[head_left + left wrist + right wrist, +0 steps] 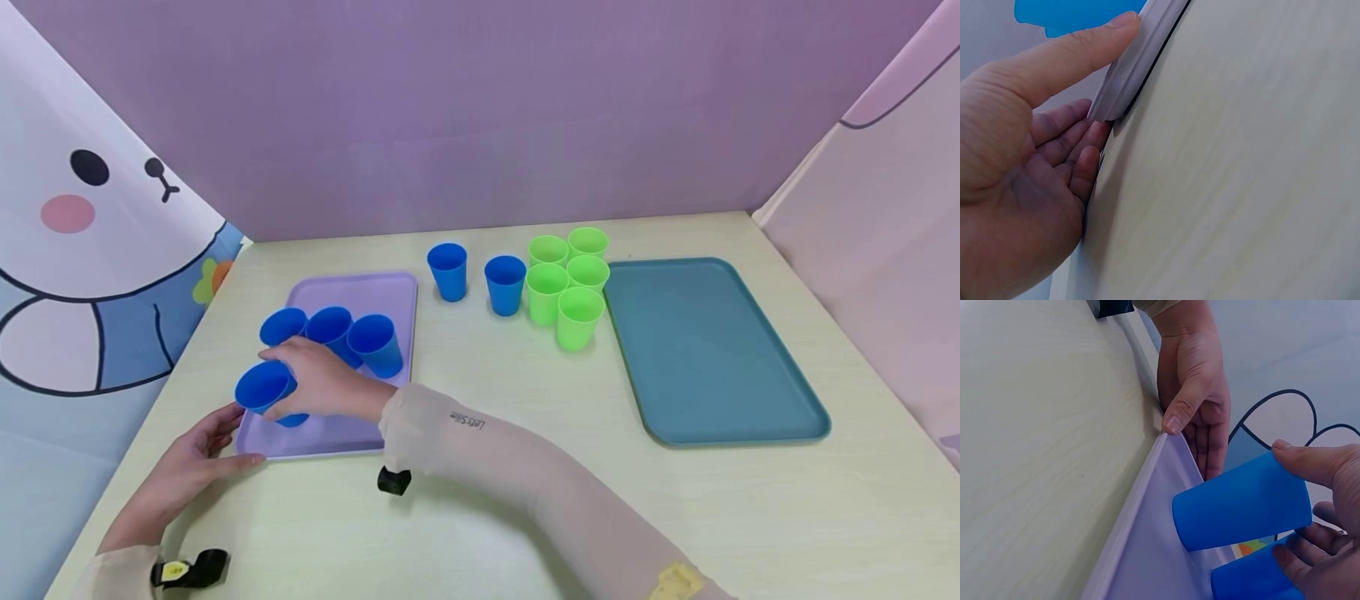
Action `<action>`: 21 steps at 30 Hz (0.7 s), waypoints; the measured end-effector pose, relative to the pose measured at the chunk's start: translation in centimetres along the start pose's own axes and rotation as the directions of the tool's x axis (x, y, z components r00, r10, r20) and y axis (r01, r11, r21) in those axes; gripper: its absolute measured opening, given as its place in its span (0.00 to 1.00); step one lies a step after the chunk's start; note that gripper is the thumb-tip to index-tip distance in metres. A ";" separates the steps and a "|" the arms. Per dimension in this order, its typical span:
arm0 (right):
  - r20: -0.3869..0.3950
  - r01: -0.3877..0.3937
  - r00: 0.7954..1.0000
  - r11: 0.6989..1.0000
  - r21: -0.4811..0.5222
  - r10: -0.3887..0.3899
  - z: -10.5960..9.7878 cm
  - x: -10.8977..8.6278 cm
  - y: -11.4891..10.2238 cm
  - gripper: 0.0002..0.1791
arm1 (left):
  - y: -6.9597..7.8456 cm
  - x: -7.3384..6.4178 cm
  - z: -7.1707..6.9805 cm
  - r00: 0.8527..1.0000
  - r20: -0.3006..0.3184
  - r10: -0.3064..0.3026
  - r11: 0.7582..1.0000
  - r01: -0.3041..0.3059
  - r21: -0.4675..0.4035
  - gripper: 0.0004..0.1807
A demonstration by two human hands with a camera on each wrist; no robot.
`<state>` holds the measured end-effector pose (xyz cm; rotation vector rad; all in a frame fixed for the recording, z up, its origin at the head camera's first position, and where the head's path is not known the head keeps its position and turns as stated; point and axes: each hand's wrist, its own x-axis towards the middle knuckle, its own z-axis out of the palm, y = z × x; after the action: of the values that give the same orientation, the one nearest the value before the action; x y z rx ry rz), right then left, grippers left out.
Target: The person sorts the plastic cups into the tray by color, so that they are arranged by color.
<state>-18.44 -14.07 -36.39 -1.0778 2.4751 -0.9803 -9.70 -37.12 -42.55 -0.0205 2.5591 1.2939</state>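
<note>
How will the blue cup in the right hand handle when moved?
The blue cup is probably light, looking open and thin-walled. Its smooth, tapering side might slip through a loose pinch. Knocked over, its round body would likely roll.

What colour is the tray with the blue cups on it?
Light purple; the tray shows best in the head view.

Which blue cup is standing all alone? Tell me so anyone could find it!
Find the purple tray on the left of the table. Just right of its far end, off the tray, is a blue cup. It stands apart from all the rest, while the other blue cup off the tray is right beside the green cups.
</note>
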 end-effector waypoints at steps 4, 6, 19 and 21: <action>-0.012 -0.005 1.000 1.000 -0.001 0.005 -0.2 -0.3 -0.1 0.44 | -0.1 0.0 0.1 1.000 -0.004 0.004 1.000 -0.004 -0.003 0.51; -0.021 -0.008 1.000 1.000 -0.005 0.008 -0.3 -0.5 -0.1 0.45 | 0.0 0.0 0.1 1.000 -0.005 0.004 1.000 -0.004 -0.002 0.51; -0.070 0.009 0.998 0.998 0.056 -0.005 -3.1 -2.9 0.3 0.46 | 0.2 0.0 0.1 0.999 0.000 -0.035 0.999 0.035 0.020 0.53; -0.093 0.032 0.995 0.996 0.079 -0.025 -3.6 -3.2 0.6 0.46 | 0.3 0.0 0.0 0.999 0.001 -0.047 0.998 0.047 0.032 0.54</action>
<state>-18.26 -9.72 -34.17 -1.0679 2.4745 -1.1527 -9.77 -36.96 -42.35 -0.0724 2.5614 1.2347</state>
